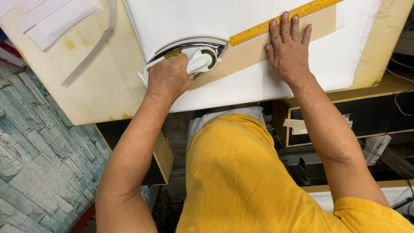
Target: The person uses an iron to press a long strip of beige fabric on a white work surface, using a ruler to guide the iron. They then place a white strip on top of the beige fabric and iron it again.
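Left of centre in the frame, the left hand (167,77) grips the handle of a white-and-chrome iron (194,54), fingers curled tight. The iron sits on a tan strip (258,49) over white fabric (194,17) on the desk (99,90). The right hand (288,49) lies flat, fingers slightly spread, apparently pinning the strip beside a yellow ruler (258,29).

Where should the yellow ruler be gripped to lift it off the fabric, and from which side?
Probably the ruler's bare stretch between the iron and the right hand, pinched by its long edges from above. It lies flat on the white fabric, so a fingertip must tip one edge up first. The right hand's fingers press on it; the left hand grips the iron's handle.
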